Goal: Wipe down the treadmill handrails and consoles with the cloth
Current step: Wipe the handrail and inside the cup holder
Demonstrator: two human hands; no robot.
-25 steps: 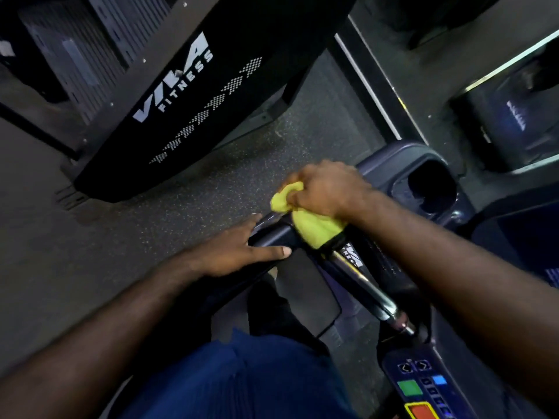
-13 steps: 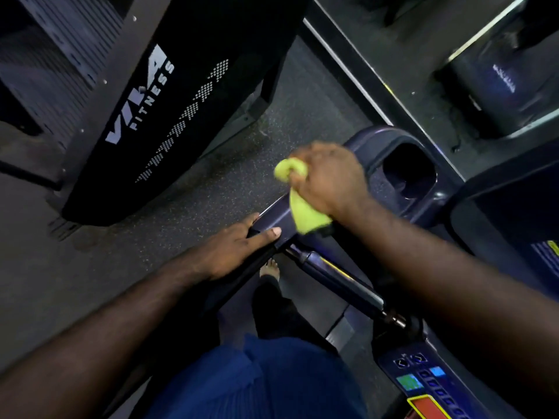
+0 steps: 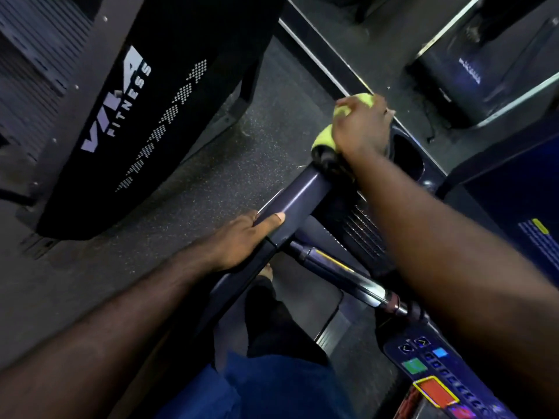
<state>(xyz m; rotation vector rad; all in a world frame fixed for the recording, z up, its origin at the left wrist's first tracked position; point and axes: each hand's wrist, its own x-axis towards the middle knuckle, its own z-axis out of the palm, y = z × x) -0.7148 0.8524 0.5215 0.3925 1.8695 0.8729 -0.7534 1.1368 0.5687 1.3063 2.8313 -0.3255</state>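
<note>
Wiping at the handrail's (image 3: 299, 192) far end

The right hand (image 3: 361, 128) clutches the yellow cloth (image 3: 325, 137) against the rail's top. The left hand (image 3: 242, 240) clasps it lower down (probably bracing). The next move is likely a sweep toward the console (image 3: 432, 373).

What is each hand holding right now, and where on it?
Right hand grips the bunched cloth, pressed on the handrail top. Left hand grips the handrail lower down.

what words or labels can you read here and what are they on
"VIVA FITNESS": white, on the black side panel of the neighbouring machine.
Blue panel at right: lines of print, too blurred.
Dark machine at top right: white mark, too blurred.
Console: arrow signs, button labels too small.
</note>
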